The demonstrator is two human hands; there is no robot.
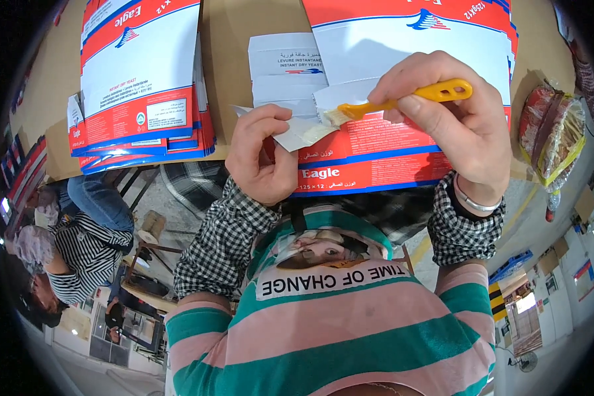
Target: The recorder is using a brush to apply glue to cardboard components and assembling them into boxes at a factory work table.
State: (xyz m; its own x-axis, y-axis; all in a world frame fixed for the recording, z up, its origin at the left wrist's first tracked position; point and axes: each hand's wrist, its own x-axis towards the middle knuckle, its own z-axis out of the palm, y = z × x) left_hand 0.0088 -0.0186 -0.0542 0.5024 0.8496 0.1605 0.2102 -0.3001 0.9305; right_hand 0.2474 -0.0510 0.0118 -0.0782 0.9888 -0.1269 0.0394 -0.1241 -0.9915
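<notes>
Along the worktop's (224,56) near edge, the right hand's (461,129) fingers pinch a yellow-handled brush (437,92); its handle runs rightward, bristles leftward to the white carton flap (302,134) pinched by the left hand (261,158). Red-white-blue carton sheets (402,158) beneath bear two-script print and a winged emblem.

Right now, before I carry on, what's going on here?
A person is working with both hands over a stack of flat printed cartons. The right hand holds a yellow-handled brush, its bristles at the edge of a pale card flap. The left hand pinches that flap, holding it bent up. Whether the bristles touch it is hard to tell. Another carton stack lies to the left, and a plastic-wrapped bundle sits on the right.
</notes>
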